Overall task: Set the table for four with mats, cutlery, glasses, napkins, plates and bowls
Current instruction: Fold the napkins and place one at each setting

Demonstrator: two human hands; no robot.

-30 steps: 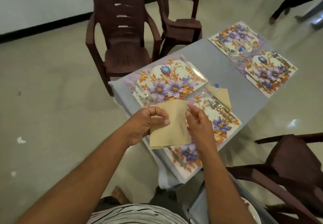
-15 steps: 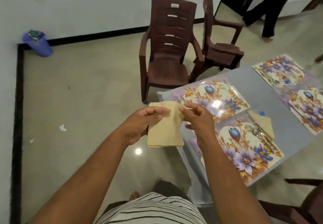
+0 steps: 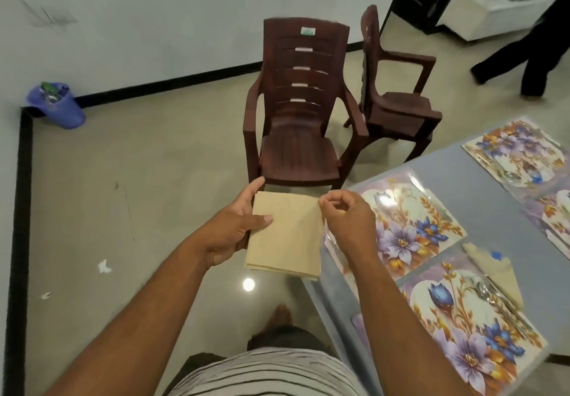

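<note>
A folded beige napkin (image 3: 288,236) hangs in the air just left of the grey table (image 3: 481,207). My left hand (image 3: 237,226) holds its left edge, thumb on top. My right hand (image 3: 347,219) pinches its upper right corner. Several floral mats lie on the table: the nearest (image 3: 462,334) carries a folded napkin (image 3: 496,275) and cutlery (image 3: 493,300). The mat beside it (image 3: 404,226) has no napkin on it. A far mat (image 3: 518,151) carries cutlery.
A brown plastic chair (image 3: 296,117) stands right behind the napkin at the table's corner, a second one (image 3: 398,99) beside it. A purple bin (image 3: 55,105) sits in the floor corner. A person's legs (image 3: 524,56) cross the far right.
The view has swung left and up, so the table slid to the right. Both hands kept the napkin and carried it off the mats to the table's left edge.
</note>
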